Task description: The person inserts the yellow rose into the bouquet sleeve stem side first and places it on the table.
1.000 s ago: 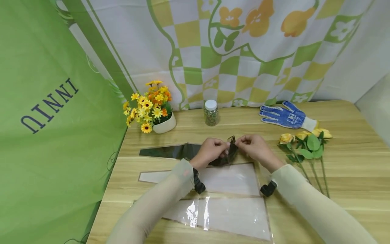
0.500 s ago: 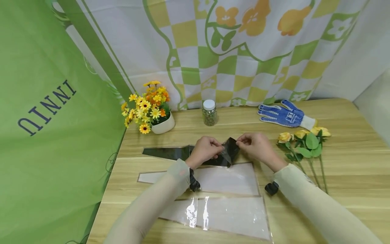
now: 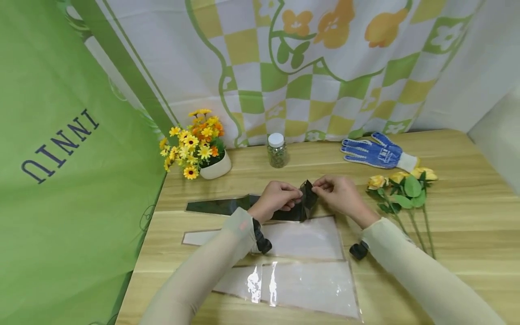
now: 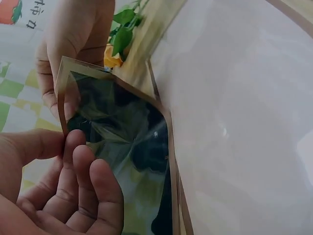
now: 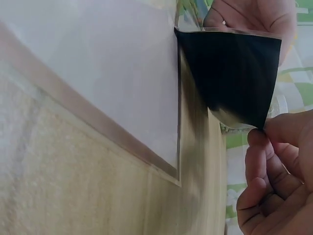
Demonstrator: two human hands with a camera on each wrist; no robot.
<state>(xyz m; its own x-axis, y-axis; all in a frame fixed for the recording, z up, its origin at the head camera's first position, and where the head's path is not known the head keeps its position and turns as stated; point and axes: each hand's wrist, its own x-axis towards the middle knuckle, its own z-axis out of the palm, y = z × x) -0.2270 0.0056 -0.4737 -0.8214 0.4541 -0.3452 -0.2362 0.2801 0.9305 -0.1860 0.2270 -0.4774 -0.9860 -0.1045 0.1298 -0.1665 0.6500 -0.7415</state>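
A tapered black sheet (image 3: pixel 217 206) lies across the table in the head view, its wide right end lifted and bent up. Clear film (image 4: pixel 110 105) with a pale brown border stands partly apart from the black layer. My left hand (image 3: pixel 278 198) pinches the edge of this film between thumb and index finger, the other fingers curled. At the opposite side my right hand (image 3: pixel 339 196) pinches a corner of the black layer (image 5: pixel 234 73), tip of thumb against index finger. The two hands are close together, with the raised end between them.
Two pale tapered sheets in clear film, an upper sheet (image 3: pixel 306 237) and a lower sheet (image 3: pixel 308 289), lie nearer the body. Behind stand a flower pot (image 3: pixel 216 168) and a lidded jar (image 3: pixel 277 153). A blue glove (image 3: pixel 375 152) and yellow roses (image 3: pixel 400 178) lie right.
Half a second ago the hands were farther apart, with film stretched between them. My left hand has since come back toward the right one, and the raised end stands more folded.
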